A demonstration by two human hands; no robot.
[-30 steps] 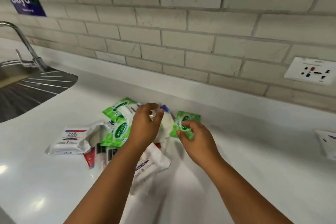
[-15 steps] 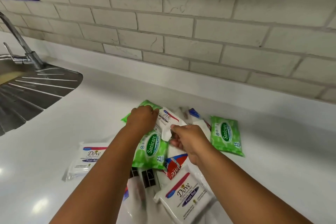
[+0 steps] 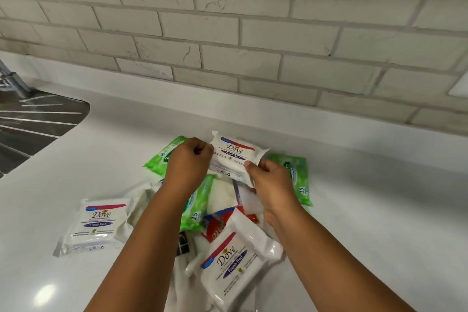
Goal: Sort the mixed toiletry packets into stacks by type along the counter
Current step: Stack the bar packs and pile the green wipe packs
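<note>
A white Dove packet (image 3: 234, 157) is held up over the pile between both hands. My left hand (image 3: 188, 163) pinches its left end and my right hand (image 3: 269, 180) grips its lower right corner. Green Sanicare packets lie around it: one behind my left hand (image 3: 162, 157), one under my left forearm (image 3: 198, 206), one to the right (image 3: 297, 180). Two more Dove packets rest on the counter, one at the left (image 3: 97, 223) and one near me (image 3: 234, 258). A red and white packet (image 3: 216, 227) peeks out of the pile's middle.
The white counter (image 3: 367, 210) stretches bare to the right. A steel sink drainboard (image 3: 38, 121) and tap base are at the far left. The tiled wall (image 3: 228, 33) runs along the back. A dark packet (image 3: 182, 244) shows beside my left forearm.
My right hand let go of a green Sanicare packet at the right, then joined my left hand on a white Dove packet, which is now lifted out of the pile. The view moved closer.
</note>
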